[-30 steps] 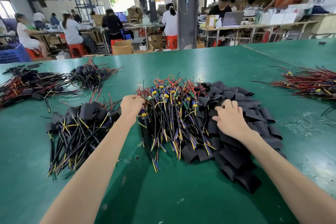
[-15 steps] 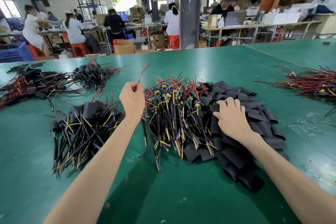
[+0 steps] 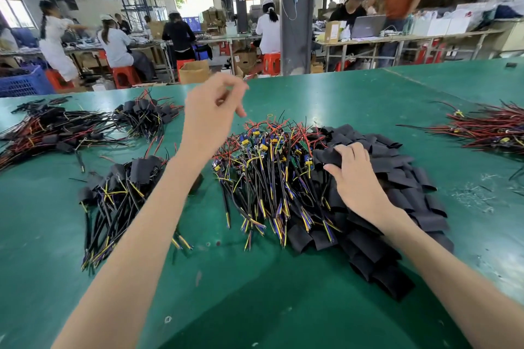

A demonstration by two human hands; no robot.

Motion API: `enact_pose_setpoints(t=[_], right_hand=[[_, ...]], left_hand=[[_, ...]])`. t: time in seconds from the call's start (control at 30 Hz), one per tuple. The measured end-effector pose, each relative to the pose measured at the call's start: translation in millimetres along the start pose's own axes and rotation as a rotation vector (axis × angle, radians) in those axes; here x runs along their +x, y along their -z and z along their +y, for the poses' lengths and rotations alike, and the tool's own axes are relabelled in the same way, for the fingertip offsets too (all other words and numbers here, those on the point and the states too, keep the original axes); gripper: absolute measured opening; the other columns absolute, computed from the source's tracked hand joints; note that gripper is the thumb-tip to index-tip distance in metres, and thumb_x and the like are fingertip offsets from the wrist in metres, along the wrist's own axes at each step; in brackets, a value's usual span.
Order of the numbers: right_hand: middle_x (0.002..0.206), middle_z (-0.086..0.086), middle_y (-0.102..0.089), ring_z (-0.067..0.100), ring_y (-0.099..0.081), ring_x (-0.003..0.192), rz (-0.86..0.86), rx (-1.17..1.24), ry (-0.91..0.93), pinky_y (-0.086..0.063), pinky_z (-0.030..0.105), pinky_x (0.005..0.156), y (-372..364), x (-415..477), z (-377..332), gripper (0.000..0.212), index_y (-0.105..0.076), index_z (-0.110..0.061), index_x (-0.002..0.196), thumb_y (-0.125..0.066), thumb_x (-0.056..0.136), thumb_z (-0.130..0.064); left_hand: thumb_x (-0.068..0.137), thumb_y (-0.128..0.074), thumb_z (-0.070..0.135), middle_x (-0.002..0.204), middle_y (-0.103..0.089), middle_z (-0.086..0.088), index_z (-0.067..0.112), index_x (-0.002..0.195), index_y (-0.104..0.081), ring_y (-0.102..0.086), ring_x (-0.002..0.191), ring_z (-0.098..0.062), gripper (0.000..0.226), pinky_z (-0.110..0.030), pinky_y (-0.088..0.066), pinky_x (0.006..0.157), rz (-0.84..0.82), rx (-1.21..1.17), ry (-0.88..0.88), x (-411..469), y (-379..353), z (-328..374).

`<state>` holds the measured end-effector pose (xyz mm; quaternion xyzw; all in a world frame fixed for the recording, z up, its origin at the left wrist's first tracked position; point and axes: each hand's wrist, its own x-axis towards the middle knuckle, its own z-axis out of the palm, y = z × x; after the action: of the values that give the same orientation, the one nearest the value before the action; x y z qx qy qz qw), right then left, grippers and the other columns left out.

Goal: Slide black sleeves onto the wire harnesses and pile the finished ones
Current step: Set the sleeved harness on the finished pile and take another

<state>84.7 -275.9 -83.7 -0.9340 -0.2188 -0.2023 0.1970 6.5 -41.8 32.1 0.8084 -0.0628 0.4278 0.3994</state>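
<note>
A heap of bare wire harnesses (image 3: 263, 178) with blue and yellow connectors lies in the middle of the green table (image 3: 255, 297). Right beside it is a heap of flat black sleeves (image 3: 402, 178). My right hand (image 3: 354, 176) rests at the seam between the two heaps. Its fingers and thumb pinch one black sleeve (image 3: 326, 157). My left hand (image 3: 209, 116) is raised above the table, left of the harness heap. Its fingers are loosely curled and no wire shows in them. A pile of sleeved harnesses (image 3: 119, 193) lies to the left, partly behind my left forearm.
More sleeved bundles lie at the far left (image 3: 54, 130) and behind them (image 3: 147, 116). A pile of red wires (image 3: 487, 129) sits at the right edge. Wire scraps (image 3: 476, 195) dot the table near it. People work at benches beyond the table.
My left hand, which pinched a red wire at the harness heap, has lifted up and away with no wire visible. My right hand has curled round one sleeve at the heap's left edge.
</note>
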Motion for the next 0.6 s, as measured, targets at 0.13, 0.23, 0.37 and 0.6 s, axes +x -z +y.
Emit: enact_pose_setpoints(t=[0.13,0.23,0.37,0.6], right_hand=[[0.112,0.019,-0.044,0.034,-0.044,0.105,-0.014,0.167,0.045,-0.033,0.037,0.094,2,-4,-8,0.038,-0.048,0.004,0.122,-0.058,0.092,-0.016],[0.115,0.018,-0.044,0.035,-0.046,0.108,-0.046,0.253,0.076,-0.035,0.041,0.098,4,-6,-14,0.035,-0.048,0.003,0.122,-0.058,0.091,-0.011],[0.117,0.019,-0.046,0.036,-0.050,0.105,-0.038,0.296,0.127,-0.037,0.043,0.094,6,-10,-20,0.035,-0.049,0.005,0.121,-0.059,0.090,-0.007],[0.117,0.013,-0.047,0.025,-0.049,0.102,-0.005,0.387,0.191,-0.033,0.023,0.086,9,-19,-29,0.033,-0.050,0.003,0.121,-0.059,0.090,-0.006]], left_hand=[[0.094,-0.053,0.028,0.064,-0.068,0.005,0.024,0.093,-0.063,-0.059,0.054,-0.012,0.011,-0.029,-0.051,0.062,-0.216,0.538,-0.139,-18,2,5],[0.094,-0.054,0.027,0.069,-0.070,0.002,0.022,0.100,-0.066,-0.065,0.067,-0.026,0.014,-0.040,-0.052,0.070,-0.247,0.515,-0.060,-46,-3,-14],[0.092,-0.060,0.015,0.059,-0.065,0.006,0.016,0.094,-0.066,-0.061,0.056,-0.014,0.007,-0.031,-0.051,0.067,-0.159,0.326,-0.035,-76,-8,-33],[0.092,-0.060,0.015,0.055,-0.061,0.011,0.017,0.091,-0.064,-0.040,0.044,-0.003,0.005,-0.007,-0.028,0.050,-0.099,0.165,0.020,-93,-18,-42]])
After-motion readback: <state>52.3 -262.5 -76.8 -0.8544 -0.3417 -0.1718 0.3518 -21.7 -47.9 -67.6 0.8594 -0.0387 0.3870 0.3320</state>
